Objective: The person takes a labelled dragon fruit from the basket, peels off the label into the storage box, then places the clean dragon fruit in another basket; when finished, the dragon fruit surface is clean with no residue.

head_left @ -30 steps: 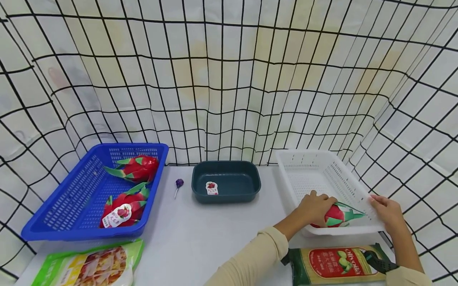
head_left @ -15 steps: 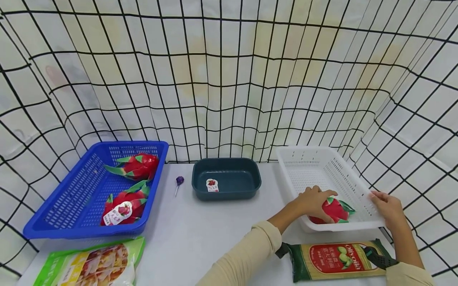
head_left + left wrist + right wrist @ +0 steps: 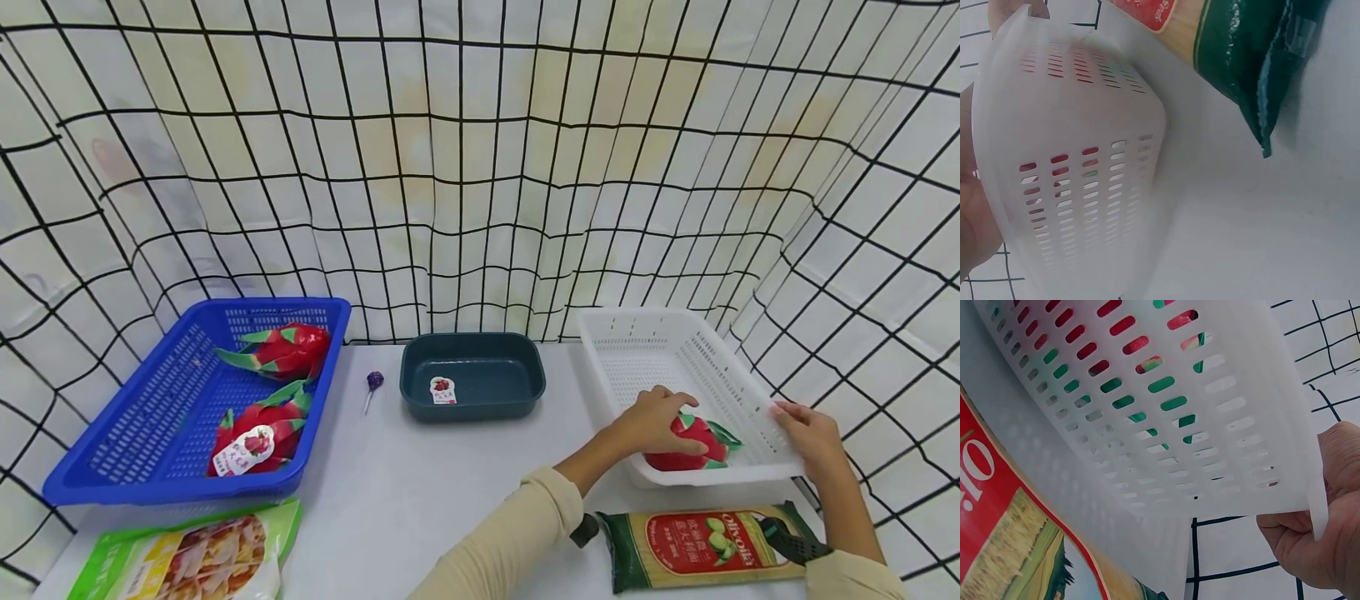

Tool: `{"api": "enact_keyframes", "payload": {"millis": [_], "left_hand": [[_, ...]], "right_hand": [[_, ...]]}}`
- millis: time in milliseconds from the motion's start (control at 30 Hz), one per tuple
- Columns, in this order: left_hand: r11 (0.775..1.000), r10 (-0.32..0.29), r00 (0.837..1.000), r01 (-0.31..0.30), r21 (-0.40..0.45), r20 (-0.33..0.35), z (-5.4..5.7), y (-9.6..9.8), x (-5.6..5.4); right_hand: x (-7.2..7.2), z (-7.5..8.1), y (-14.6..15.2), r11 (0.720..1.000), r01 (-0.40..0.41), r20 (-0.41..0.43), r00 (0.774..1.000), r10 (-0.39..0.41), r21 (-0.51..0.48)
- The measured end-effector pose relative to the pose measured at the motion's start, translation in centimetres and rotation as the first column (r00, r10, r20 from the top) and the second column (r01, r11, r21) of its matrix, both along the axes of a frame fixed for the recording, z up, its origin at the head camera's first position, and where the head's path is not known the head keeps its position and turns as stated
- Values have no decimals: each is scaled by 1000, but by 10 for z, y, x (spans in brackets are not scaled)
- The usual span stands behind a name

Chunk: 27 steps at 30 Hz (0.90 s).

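Both hands work at the white basket (image 3: pixel 738 377), near the surface's right edge: the left hand (image 3: pixel 658 423) grips a dragon fruit (image 3: pixel 705 435) in its near left corner, thumb and fingers spread round the red body, while the right hand (image 3: pixel 812 437) pinches the right rim.

Head view alone shows the fruit from above, red with pointed green scales. From the left wrist, only patches of red and a little green appear through rounded slots in the basket's thin, translucent plastic wall; the right wrist view shows more green there, and the thumb below the rim.

Along the surface's near edge, towards the right corner, lies a pasta packet (image 3: pixel 697 543); the left wrist view shows its crinkled, shiny green end, the right wrist view a printed field.

At the left edge, a blue basket (image 3: pixel 180 408) of perforated plastic holds two glossy dragon fruits (image 3: pixel 292 352). A smooth, round-cornered dark tray (image 3: pixel 495 385) stands by the back edge, a purple lollipop (image 3: pixel 375 381) left of it.
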<state>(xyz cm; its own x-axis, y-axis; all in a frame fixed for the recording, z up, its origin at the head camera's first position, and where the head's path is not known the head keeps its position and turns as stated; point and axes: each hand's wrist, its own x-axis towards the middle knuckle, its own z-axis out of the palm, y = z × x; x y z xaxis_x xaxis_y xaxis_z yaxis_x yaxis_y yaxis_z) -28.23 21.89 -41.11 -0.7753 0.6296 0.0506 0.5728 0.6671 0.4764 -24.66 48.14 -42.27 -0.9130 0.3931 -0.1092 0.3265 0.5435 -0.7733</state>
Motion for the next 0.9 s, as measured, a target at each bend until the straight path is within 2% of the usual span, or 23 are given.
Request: {"api": "enact_keyframes", "payload": {"millis": [233,467,700,900], "left_hand": [[993,31,998,-24,116,-57,-4,-5,8],[985,30,995,-13,170,-97,-6,-11,15],[976,0,997,15,216,-73,-4,-21,24],[967,-29,999,38,250,-39,-4,-41,22]], "right_hand": [[1,0,0,1000,2,22,1000,-2,11],[-1,1,-1,1000,10,38,999,-10,1],[2,0,2,1000,15,40,999,-16,25],[0,2,0,999,13,38,999,-14,32]]}}
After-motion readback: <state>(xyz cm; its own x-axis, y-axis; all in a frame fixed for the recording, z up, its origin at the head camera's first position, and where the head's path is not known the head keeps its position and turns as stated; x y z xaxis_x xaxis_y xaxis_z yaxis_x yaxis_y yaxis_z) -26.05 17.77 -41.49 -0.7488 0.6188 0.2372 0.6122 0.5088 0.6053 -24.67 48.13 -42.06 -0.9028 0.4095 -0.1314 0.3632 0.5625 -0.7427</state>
